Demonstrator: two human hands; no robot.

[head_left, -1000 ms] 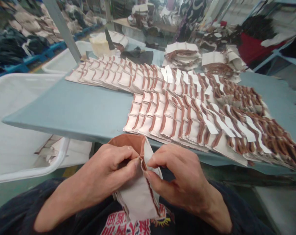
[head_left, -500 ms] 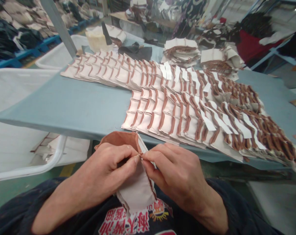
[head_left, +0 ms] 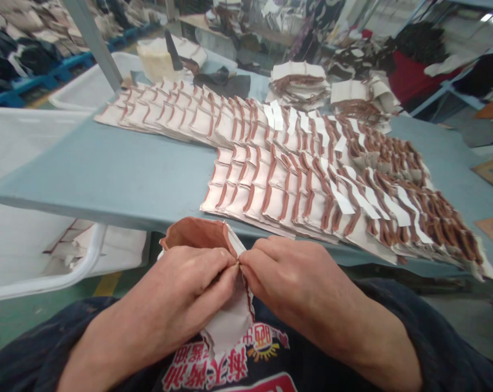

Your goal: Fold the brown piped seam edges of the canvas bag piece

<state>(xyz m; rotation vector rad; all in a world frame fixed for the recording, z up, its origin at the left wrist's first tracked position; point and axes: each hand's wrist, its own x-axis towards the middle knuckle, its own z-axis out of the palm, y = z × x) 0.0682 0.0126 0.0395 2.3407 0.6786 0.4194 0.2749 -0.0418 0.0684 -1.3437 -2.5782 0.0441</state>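
A cream fabric piece with a brown inner side [head_left: 197, 233] is held up in front of my chest. My left hand [head_left: 193, 283] pinches its upper edge between thumb and fingers. Right beside it, my right hand [head_left: 285, 280] is closed on the same edge, the fingertips of both hands meeting. The piece's lower part hangs below the hands. Beyond them, two long rows of cream pieces with brown edges [head_left: 250, 190] lie overlapped on the blue-grey table [head_left: 119, 174], with white strips [head_left: 340, 196] across several of them.
White plastic bins [head_left: 22, 228] stand to the left, one holding fabric pieces. Stacked pieces [head_left: 299, 81] and a dark cloth [head_left: 226, 84] lie at the table's far side. A grey metal post [head_left: 93, 46] rises at the back left.
Both hands have drawn in tighter at the pinched edge, and the right fingers are more curled. The right forearm has swung outward. The view has shifted slightly.
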